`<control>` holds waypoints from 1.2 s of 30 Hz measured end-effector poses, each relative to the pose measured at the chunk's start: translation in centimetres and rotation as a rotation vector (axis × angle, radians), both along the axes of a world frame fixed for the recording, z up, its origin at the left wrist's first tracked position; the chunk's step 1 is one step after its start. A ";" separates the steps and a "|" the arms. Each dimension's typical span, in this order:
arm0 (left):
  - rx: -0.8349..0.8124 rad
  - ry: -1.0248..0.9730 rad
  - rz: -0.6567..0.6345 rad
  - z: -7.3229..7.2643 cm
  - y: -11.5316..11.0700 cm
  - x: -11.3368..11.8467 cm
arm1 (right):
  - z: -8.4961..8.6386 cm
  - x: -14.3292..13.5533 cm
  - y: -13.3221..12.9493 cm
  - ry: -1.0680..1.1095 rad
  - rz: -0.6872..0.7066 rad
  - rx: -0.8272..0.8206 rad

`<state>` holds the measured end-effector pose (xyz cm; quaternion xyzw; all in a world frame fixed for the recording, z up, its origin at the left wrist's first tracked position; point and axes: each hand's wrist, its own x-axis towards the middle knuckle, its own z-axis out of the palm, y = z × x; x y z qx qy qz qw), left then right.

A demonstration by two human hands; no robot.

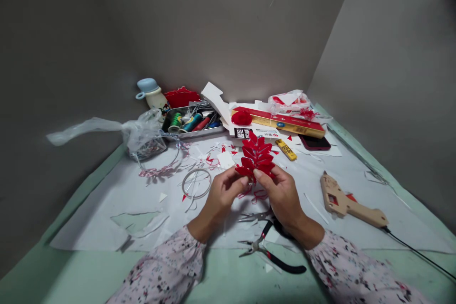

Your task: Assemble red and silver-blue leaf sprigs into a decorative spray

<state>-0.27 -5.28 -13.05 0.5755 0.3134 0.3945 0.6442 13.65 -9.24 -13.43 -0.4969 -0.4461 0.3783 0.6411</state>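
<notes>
Both my hands hold a red leaf-shaped craft spray (257, 154) upright above the middle of the paper sheet. It has pointed red leaflets in pairs along a pale stem. My left hand (226, 190) pinches its lower left leaflets, and my right hand (281, 192) grips the lower right side with the thumb in front. Red threads hang or lie just below it. Under my right wrist lie pliers with black handles (263, 247), jaws pointing left. Another pair of pliers (251, 217) is partly hidden by my right hand.
A beige glue gun (347, 202) with a black cord lies at the right. Left of my hands is a wire ring (196, 184). Behind stand a tin of thread spools (192, 121), a bottle (153, 95), a red-gold box (285, 122), a phone (315, 142) and a plastic bag (142, 135).
</notes>
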 end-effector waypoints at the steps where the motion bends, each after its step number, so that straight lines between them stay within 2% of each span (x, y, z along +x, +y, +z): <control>1: 0.017 -0.015 0.035 0.0 0.1 -0.1 | 0.0 0.0 0.0 0.009 -0.006 -0.001; 5: 0.108 -0.102 0.315 0.2 0.7 -0.4 | 0.2 -0.3 -0.1 -0.027 0.034 -0.018; 8: 0.134 -0.138 0.399 0.6 1.0 -0.5 | 0.1 -0.4 -0.2 -0.060 0.088 -0.014; 17: 0.100 -0.117 0.344 2.2 0.4 0.1 | -0.6 -0.4 -0.3 -0.083 0.175 -0.008; 36: 0.049 0.006 0.434 3.0 0.4 0.4 | -0.5 -0.5 -0.4 -0.073 0.197 -0.018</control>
